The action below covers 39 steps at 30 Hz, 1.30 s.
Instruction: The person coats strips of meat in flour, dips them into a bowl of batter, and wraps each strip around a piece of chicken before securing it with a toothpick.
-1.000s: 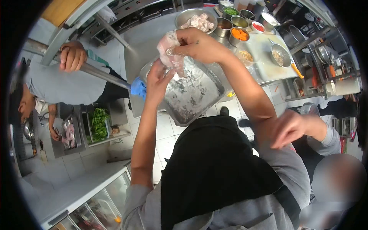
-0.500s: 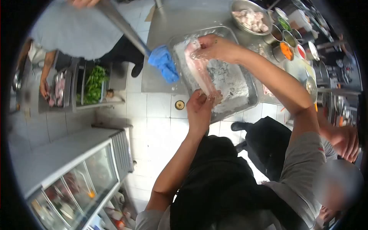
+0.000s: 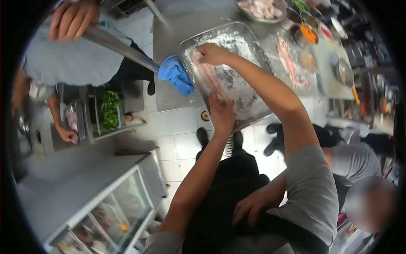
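A long pale pink strip of meat (image 3: 208, 75) lies along the left side of a metal tray (image 3: 268, 63) dusted with white powder. My right hand (image 3: 213, 54) has its fingers closed on the strip's far end. At the near end, by the tray's front edge, my left hand (image 3: 221, 112) grips the strip too. White powder covers much of the tray's bottom, with bare metal showing in patches.
A blue cloth (image 3: 176, 75) hangs at the counter's left post. Another meat strip (image 3: 288, 61) lies right of the tray, near a bowl of meat pieces (image 3: 263, 9) and an orange-filled container (image 3: 306, 36). One co-worker stands left, another at lower right, a hand (image 3: 256, 207) near my apron.
The meat strip has gone from held up over the tray to lying low in it, with both my hands still on it. The co-worker at right has moved a hand near my apron.
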Each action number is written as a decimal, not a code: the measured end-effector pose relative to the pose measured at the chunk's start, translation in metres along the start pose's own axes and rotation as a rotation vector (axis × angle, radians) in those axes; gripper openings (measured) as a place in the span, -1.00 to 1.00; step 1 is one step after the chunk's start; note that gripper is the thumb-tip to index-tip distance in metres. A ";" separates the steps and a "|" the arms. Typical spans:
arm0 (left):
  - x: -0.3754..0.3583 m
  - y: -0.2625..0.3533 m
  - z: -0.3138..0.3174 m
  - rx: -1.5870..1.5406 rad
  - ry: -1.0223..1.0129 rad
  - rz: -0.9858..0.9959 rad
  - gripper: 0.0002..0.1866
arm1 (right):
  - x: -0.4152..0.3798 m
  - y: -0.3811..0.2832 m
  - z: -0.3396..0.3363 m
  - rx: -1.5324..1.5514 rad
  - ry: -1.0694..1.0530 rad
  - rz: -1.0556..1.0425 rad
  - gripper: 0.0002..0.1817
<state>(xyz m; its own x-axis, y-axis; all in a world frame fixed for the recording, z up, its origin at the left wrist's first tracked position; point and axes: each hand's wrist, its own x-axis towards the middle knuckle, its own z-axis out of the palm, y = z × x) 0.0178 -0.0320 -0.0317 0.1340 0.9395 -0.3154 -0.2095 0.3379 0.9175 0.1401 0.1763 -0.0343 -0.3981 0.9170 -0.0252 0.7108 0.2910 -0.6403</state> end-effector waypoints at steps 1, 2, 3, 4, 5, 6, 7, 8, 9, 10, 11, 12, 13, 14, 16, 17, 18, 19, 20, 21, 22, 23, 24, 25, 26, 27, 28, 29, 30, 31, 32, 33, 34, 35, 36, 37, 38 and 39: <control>-0.002 -0.001 -0.007 0.055 -0.097 0.002 -0.28 | 0.004 0.004 0.010 0.030 0.036 0.045 -0.61; -0.013 0.006 -0.008 0.086 -0.147 -0.033 -0.28 | 0.007 0.008 0.020 -0.063 0.116 0.085 -0.61; -0.018 0.025 -0.003 0.138 -0.127 -0.126 -0.24 | 0.011 0.011 0.017 -0.179 0.197 0.121 -0.61; -0.019 0.039 -0.001 0.186 -0.107 -0.200 -0.20 | -0.003 -0.025 -0.011 -0.273 0.064 0.271 -0.60; -0.017 0.034 -0.012 0.154 -0.179 -0.298 -0.12 | 0.000 -0.027 -0.022 -0.321 0.106 0.293 -0.56; -0.016 0.037 -0.023 0.182 -0.231 -0.315 -0.12 | -0.004 -0.025 -0.020 -0.360 0.134 0.336 -0.50; -0.020 0.044 -0.037 0.301 -0.343 -0.261 -0.18 | -0.011 -0.043 -0.030 -0.349 0.187 0.355 -0.50; -0.030 0.047 -0.044 0.395 -0.469 -0.219 -0.23 | -0.028 -0.064 -0.052 -0.348 0.222 0.391 -0.49; -0.038 0.059 -0.050 0.371 -0.535 -0.290 -0.27 | -0.050 -0.089 -0.073 -0.362 0.266 0.382 -0.51; -0.042 0.091 -0.046 0.201 -0.655 -0.355 -0.29 | -0.066 -0.117 -0.089 -0.372 0.312 0.348 -0.53; -0.046 0.088 -0.053 -0.023 -0.638 -0.329 -0.28 | -0.087 -0.140 -0.101 -0.301 0.390 0.354 -0.60; -0.041 0.090 -0.056 0.184 -0.601 -0.231 -0.28 | -0.107 -0.158 -0.106 -0.241 0.479 0.342 -0.62; -0.040 0.096 -0.063 0.124 -0.636 -0.228 -0.29 | -0.123 -0.171 -0.098 -0.253 0.493 0.361 -0.62; -0.039 0.108 -0.058 0.045 -0.670 -0.204 -0.30 | -0.139 -0.174 -0.092 -0.068 0.518 0.418 -0.65; -0.026 0.102 -0.066 -0.032 -0.687 -0.123 -0.33 | -0.172 -0.173 -0.088 0.277 0.571 0.495 -0.68; -0.036 0.120 -0.062 -0.029 -0.596 -0.111 -0.38 | -0.194 -0.179 -0.070 0.308 0.631 0.511 -0.74; -0.036 0.117 -0.074 -0.011 -0.604 -0.112 -0.38 | -0.211 -0.184 -0.052 0.349 0.705 0.521 -0.78; -0.025 0.110 -0.070 0.017 -0.573 -0.063 -0.38 | -0.229 -0.191 -0.036 0.739 0.837 0.542 -0.81; -0.022 0.102 -0.066 0.060 -0.562 -0.034 -0.39 | -0.254 -0.199 -0.002 1.150 0.975 0.545 -0.83; -0.023 0.095 -0.071 0.090 -0.620 -0.041 -0.39 | -0.277 -0.196 0.047 1.350 1.084 0.498 -0.84; -0.021 0.087 -0.060 0.085 -0.598 -0.070 -0.39 | -0.302 -0.191 0.074 1.523 1.170 0.428 -0.84; -0.025 0.084 -0.036 0.051 -0.576 -0.088 -0.39 | -0.330 -0.225 0.090 1.649 1.337 0.453 -0.85; -0.038 0.088 -0.018 0.036 -0.617 -0.073 -0.39 | -0.361 -0.227 0.122 1.728 1.350 0.338 -0.85; -0.048 0.092 -0.007 0.071 -0.659 -0.061 -0.39 | -0.382 -0.233 0.148 1.784 1.458 0.395 -0.82; -0.056 0.094 0.005 0.099 -0.690 -0.049 -0.38 | -0.405 -0.244 0.171 1.813 1.520 0.362 -0.84; -0.047 0.080 0.016 0.021 -0.716 -0.046 -0.39 | -0.427 -0.253 0.195 1.846 1.571 0.327 -0.85; -0.054 0.078 0.025 0.015 -0.727 -0.037 -0.39 | -0.448 -0.254 0.215 1.922 1.656 0.303 -0.86; -0.061 0.078 0.038 0.003 -0.719 -0.040 -0.39 | -0.461 -0.270 0.215 1.936 1.827 0.421 -0.87; -0.067 0.078 0.051 -0.004 -0.712 -0.044 -0.39 | -0.478 -0.268 0.227 1.932 1.873 0.339 -0.88; -0.071 0.078 0.061 -0.048 -0.733 -0.070 -0.36 | -0.491 -0.261 0.236 1.920 1.913 0.255 -0.88; -0.076 0.078 0.070 -0.058 -0.744 -0.065 -0.36 | -0.499 -0.260 0.235 1.907 1.946 0.180 -0.89; -0.078 0.076 0.077 -0.067 -0.763 -0.088 -0.36 | -0.507 -0.257 0.233 1.895 1.945 0.175 -0.89; -0.077 0.077 0.086 -0.080 -0.780 -0.104 -0.36 | -0.512 -0.248 0.227 1.869 1.949 0.159 -0.88; -0.075 0.076 0.093 -0.081 -0.761 -0.115 -0.37 | -0.513 -0.240 0.217 1.848 1.951 0.145 -0.87; -0.071 0.074 0.099 -0.092 -0.762 -0.112 -0.37 | -0.516 -0.231 0.208 1.838 1.947 0.143 -0.87; -0.064 0.073 0.105 -0.076 -0.771 -0.088 -0.38 | -0.519 -0.221 0.199 1.838 1.889 0.172 -0.87; -0.061 0.075 0.108 -0.055 -0.769 -0.062 -0.39 | -0.519 -0.214 0.189 1.847 1.823 0.205 -0.86; -0.056 0.075 0.110 -0.057 -0.764 -0.057 -0.43 | -0.521 -0.206 0.177 1.833 1.787 0.234 -0.86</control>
<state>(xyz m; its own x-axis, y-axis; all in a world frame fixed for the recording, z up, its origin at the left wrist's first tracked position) 0.1011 -0.0652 0.0817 0.7741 0.6269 -0.0879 -0.2288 0.4065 0.8845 0.0984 -0.4094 -0.0254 0.7949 0.4366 -0.4214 -0.6000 0.6693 -0.4383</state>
